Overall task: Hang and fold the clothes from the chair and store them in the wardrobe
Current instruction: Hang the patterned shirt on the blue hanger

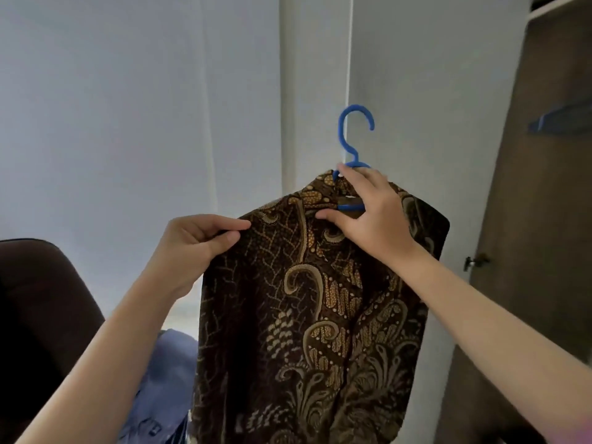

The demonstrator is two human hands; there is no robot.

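A dark brown batik shirt (314,315) with gold leaf patterns hangs on a blue plastic hanger (347,136), held up in front of me. My right hand (368,209) grips the hanger at the shirt's collar, fingers curled round its blue bar, with the hook standing free above. My left hand (195,241) pinches the shirt's left shoulder between thumb and fingers. The shirt's lower part runs out of the bottom of the frame.
A dark brown chair (38,315) stands at the lower left with a light blue garment (166,379) lying beside it. The open wardrobe (544,187) is on the right, its door carrying a small knob (471,262); something blue (557,118) sits inside. A white wall is behind.
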